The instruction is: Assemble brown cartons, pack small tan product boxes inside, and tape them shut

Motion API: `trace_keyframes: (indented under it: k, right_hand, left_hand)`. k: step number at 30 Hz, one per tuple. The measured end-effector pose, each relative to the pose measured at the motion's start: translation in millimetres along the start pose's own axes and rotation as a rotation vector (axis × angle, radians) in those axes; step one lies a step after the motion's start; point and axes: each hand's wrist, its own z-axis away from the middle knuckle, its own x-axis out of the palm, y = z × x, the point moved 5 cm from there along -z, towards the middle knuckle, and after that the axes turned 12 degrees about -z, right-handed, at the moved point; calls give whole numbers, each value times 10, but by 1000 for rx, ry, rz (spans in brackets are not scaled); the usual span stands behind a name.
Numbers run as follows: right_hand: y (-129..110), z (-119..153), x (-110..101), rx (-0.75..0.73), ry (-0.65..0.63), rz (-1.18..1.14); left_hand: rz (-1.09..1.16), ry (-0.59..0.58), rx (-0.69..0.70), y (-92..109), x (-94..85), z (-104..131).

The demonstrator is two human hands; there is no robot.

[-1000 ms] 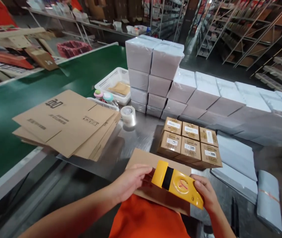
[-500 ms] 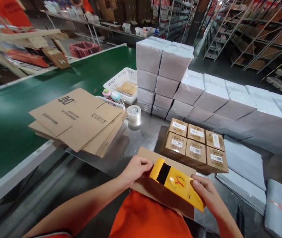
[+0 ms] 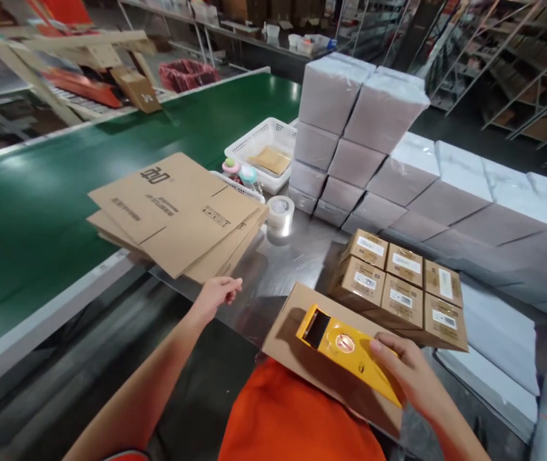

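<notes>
The right hand (image 3: 410, 371) held one end of a yellow packet (image 3: 350, 352) above a flat cardboard box (image 3: 297, 358) at the near edge of the metal table (image 3: 273, 262). The left hand (image 3: 216, 294) was off the packet, fingers curled, near the stack of flattened cartons (image 3: 177, 211). A roll of clear tape (image 3: 280, 216) stood just beside those cartons, and a white basket (image 3: 239, 150) with a brown envelope (image 3: 272, 160) inside lay beyond it. Six small brown boxes (image 3: 401, 298) sat in two rows beyond the cardboard box, in front of stacked white-wrapped parcels (image 3: 350, 150). A green conveyor belt (image 3: 62, 173) ran along the left.
</notes>
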Motion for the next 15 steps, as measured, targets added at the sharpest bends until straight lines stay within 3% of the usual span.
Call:
trace_keyframes:
  k: [5, 10, 12, 15]
  right_hand:
    - [28, 9, 6, 36, 2, -16]
    - [175, 3, -33, 39, -11, -77]
    - [235, 10, -60, 30, 10, -88]
    - [260, 18, -117, -39, 65, -37]
  left_hand:
    - [-13, -11, -23, -485, 496, -111]
    - [-126, 2, 27, -753, 1146, 76]
    - [-178, 21, 62, -771, 1276, 155]
    - [-265, 19, 103, -734, 1313, 194]
